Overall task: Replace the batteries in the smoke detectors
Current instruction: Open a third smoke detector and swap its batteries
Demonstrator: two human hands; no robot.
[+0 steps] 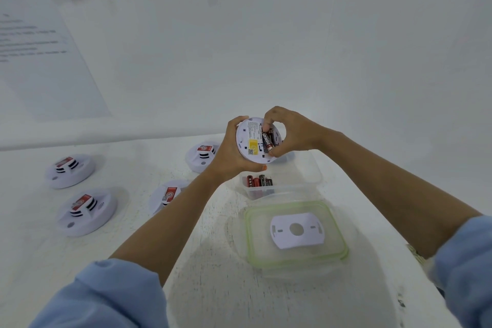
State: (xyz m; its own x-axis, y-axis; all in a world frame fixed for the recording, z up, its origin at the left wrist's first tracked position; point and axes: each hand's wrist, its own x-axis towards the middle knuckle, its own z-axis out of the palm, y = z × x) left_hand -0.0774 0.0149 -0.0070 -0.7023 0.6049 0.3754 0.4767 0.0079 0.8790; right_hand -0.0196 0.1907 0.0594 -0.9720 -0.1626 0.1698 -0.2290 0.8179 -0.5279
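Observation:
My left hand (231, 153) grips a round white smoke detector (251, 142) above the table, its back turned to me with a yellow label showing. My right hand (286, 132) pinches a black and red battery (267, 140) that lies in the detector's battery bay, fingertips at both ends. Below the hands, a clear plastic tub (308, 168) holds several red and black batteries (259, 181). A white mounting plate (296, 229) with a round hole rests on a green-rimmed lid (251, 237).
Several other white smoke detectors with red labels lie on the white table: far left (69, 171), front left (86, 212), centre (166, 196) and behind my left wrist (201, 156). Paper sheets hang on the white wall behind.

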